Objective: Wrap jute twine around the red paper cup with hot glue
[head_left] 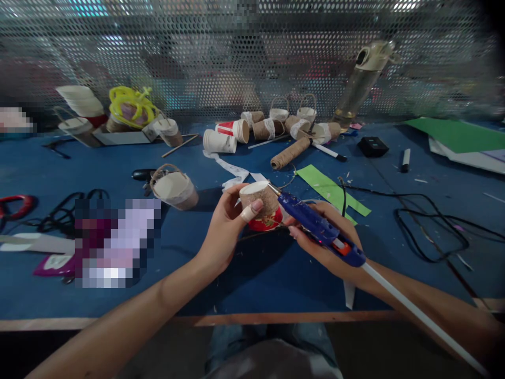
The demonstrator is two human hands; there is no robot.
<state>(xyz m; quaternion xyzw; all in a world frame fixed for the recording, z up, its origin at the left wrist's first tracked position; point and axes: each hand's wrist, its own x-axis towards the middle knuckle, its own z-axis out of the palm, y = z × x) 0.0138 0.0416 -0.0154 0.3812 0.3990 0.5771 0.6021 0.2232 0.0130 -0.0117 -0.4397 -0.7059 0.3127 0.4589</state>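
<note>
My left hand [231,221] is closed around a small paper cup [260,197], tilted on its side edge and partly wrapped in brown twine, with red print showing on its lower part. In my right hand [327,226] is a blue hot glue gun [310,218], a long white glue stick [422,316] sticking out of its back. The metal nozzle points at the cup's upper rim and looks close to it; whether it touches, I cannot tell. A thin strand of twine runs from the cup toward my right fingers.
Left of my hands stands a cup basket [175,189] with a twine handle. Behind lie a twine roll [291,153], white lace [229,167], paper cups [220,141] and a green paper strip [331,192]. A black cable [414,210] loops at right. A bottle [363,79] leans against the perforated screen.
</note>
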